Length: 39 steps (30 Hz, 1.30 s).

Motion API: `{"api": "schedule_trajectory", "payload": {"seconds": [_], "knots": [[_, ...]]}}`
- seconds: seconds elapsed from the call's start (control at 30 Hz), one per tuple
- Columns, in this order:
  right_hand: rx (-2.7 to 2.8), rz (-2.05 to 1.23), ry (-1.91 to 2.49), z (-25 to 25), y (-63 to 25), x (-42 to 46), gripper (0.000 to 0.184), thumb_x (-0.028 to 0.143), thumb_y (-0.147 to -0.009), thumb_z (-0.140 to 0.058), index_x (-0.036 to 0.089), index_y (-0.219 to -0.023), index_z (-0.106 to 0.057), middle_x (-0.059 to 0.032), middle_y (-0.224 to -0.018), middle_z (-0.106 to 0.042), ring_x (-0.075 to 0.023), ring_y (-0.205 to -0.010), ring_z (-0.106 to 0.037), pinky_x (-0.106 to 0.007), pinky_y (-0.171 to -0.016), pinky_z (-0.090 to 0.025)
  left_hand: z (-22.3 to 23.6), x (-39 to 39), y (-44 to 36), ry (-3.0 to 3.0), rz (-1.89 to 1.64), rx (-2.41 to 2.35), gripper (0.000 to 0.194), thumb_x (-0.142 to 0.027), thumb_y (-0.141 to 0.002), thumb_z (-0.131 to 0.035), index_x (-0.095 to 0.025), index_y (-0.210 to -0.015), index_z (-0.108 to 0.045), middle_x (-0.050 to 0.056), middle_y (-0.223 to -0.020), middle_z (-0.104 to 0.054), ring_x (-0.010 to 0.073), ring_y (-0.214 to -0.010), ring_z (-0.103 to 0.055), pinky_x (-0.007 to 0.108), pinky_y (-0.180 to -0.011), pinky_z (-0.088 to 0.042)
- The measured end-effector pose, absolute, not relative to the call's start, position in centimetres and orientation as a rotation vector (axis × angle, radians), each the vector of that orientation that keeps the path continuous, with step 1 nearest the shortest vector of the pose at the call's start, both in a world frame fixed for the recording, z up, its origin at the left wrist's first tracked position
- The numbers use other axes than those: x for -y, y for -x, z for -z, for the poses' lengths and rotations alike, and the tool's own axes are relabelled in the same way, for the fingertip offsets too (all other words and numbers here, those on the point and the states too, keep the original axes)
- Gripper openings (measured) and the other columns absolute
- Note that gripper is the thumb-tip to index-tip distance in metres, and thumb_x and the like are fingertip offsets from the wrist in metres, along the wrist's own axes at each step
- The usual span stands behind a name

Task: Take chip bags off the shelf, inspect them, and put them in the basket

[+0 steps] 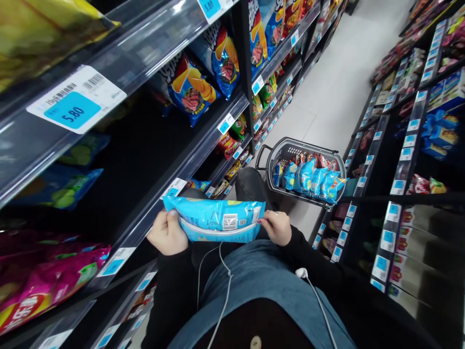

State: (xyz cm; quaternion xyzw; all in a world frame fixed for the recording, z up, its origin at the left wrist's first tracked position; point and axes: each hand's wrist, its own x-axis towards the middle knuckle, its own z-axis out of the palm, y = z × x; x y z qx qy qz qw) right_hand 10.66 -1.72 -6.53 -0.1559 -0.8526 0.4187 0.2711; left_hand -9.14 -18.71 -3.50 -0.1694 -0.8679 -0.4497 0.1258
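A light blue bag of chips (pixel 210 215) stretches between my hands in front of my body, its barcode and back seam facing up. My left hand (pixel 167 233) grips the bag's left end, thumb on top. The right end is pinched by my right hand (pixel 276 227) between thumb and fingers. To the left of the bag runs a dark shelf (pixel 145 160) with a bare stretch. Blue bags of snacks (pixel 191 89) stand farther along it, and light blue bags (pixel 54 186) lie deeper inside.
A dark basket (pixel 286 191) holding light blue bags and red packets stands on the aisle floor (pixel 308 111) ahead to the right. Pink chip bags (pixel 54 276) fill the lower left shelf. Another stocked shelf (pixel 392 198) lines the right side. White earphone cords (pixel 228 291) hang over my apron.
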Motion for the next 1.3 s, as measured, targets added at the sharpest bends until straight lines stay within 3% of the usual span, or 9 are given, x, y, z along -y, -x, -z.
{"api": "schedule_trajectory", "payload": {"seconds": [0.1,0.17,0.27,0.37,0.53,0.7,0.9,1.13,1.3], "knots": [[2.351,-1.443,0.407,6.6,-11.5,-0.3,0.025,0.037,-0.09,-0.045,0.019,-0.073,-0.053,-0.0007,-0.062,-0.059,-0.0112,-0.055,-0.055,-0.023,-0.056,-0.043,3.9,18.5,9.7,0.594,1.212,2.501,0.034,-0.036,-0.08,-0.05,-0.015,-0.053,-0.048,-0.005,-0.044,-0.034,0.0077,-0.044,-0.031,0.023,-0.047,-0.027],[2.279,-1.736,0.385,6.1,-12.0,-2.3,0.026,0.045,-0.085,-0.05,0.019,-0.09,-0.053,-0.0038,-0.082,-0.064,-0.013,-0.068,-0.061,-0.024,-0.061,-0.048,3.9,18.3,10.3,0.771,1.158,2.51,0.033,-0.039,-0.079,-0.053,-0.015,-0.055,-0.053,-0.004,-0.043,-0.035,0.0082,-0.042,-0.032,0.023,-0.048,-0.029],[2.229,-1.883,0.309,4.7,-12.2,-4.5,0.076,0.055,-0.065,-0.068,0.021,-0.126,-0.038,-0.0139,-0.128,-0.05,-0.0227,-0.108,-0.057,-0.036,-0.084,-0.049,3.4,16.9,11.1,1.133,1.14,2.552,0.032,-0.043,-0.078,-0.054,-0.017,-0.061,-0.061,0.0,-0.047,-0.047,0.0113,-0.044,-0.043,0.024,-0.052,-0.037],[2.478,-1.698,0.233,3.5,-11.4,-4.7,0.104,0.052,-0.051,-0.079,0.021,-0.137,-0.028,-0.0164,-0.134,-0.045,-0.0274,-0.121,-0.048,-0.043,-0.1,-0.039,2.8,14.1,11.2,1.431,1.127,2.537,0.037,-0.048,-0.081,-0.05,-0.018,-0.066,-0.064,0.004,-0.058,-0.06,0.0151,-0.053,-0.055,0.026,-0.059,-0.044],[2.692,-1.494,0.537,4.8,-9.8,-4.2,0.077,0.045,-0.062,-0.074,0.018,-0.127,-0.043,-0.0113,-0.108,-0.064,-0.0253,-0.099,-0.062,-0.04,-0.086,-0.047,3.6,9.4,10.8,1.672,1.061,2.517,0.042,-0.048,-0.088,-0.04,-0.018,-0.076,-0.067,0.005,-0.071,-0.067,0.0164,-0.068,-0.062,0.026,-0.069,-0.047],[2.657,-1.813,0.647,6.3,-10.2,-5.9,0.07,0.045,-0.061,-0.074,0.017,-0.12,-0.046,-0.0067,-0.099,-0.066,-0.0228,-0.09,-0.063,-0.034,-0.079,-0.048,5.3,6.3,10.0,1.686,0.944,2.659,0.037,-0.042,-0.091,-0.039,-0.019,-0.084,-0.067,0.005,-0.076,-0.067,0.0162,-0.071,-0.062,0.025,-0.07,-0.046],[2.417,-1.716,1.013,8.4,-12.8,-10.4,0.054,0.047,-0.067,-0.067,0.016,-0.11,-0.053,-0.007,-0.104,-0.064,-0.0247,-0.098,-0.059,-0.036,-0.086,-0.044,6.0,6.5,11.1,1.421,1.086,2.82,0.039,-0.035,-0.09,-0.042,-0.02,-0.125,-0.047,0.007,-0.111,-0.064,0.0218,-0.102,-0.057,0.035,-0.091,-0.042],[2.185,-1.011,2.137,15.1,-8.1,-14.6,0.056,0.04,-0.076,-0.06,0.004,-0.115,-0.044,-0.022,-0.102,-0.06,-0.0295,-0.097,-0.057,-0.038,-0.082,-0.043,11.3,15.9,10.5,1.334,1.189,3.293,0.038,-0.041,-0.083,-0.045,-0.02,-0.113,-0.054,0.006,-0.1,-0.069,0.02,-0.095,-0.064,0.036,-0.09,-0.047],[2.201,-1.087,1.996,16.6,-3.2,-14.9,0.047,0.032,-0.084,-0.057,0.006,-0.121,-0.045,-0.0169,-0.111,-0.057,-0.0232,-0.099,-0.057,-0.041,-0.086,-0.046,12.7,21.5,8.4,1.104,1.126,3.471,0.035,-0.048,-0.08,-0.045,-0.023,-0.099,-0.061,0.003,-0.098,-0.071,0.0194,-0.092,-0.066,0.032,-0.086,-0.051]]}}
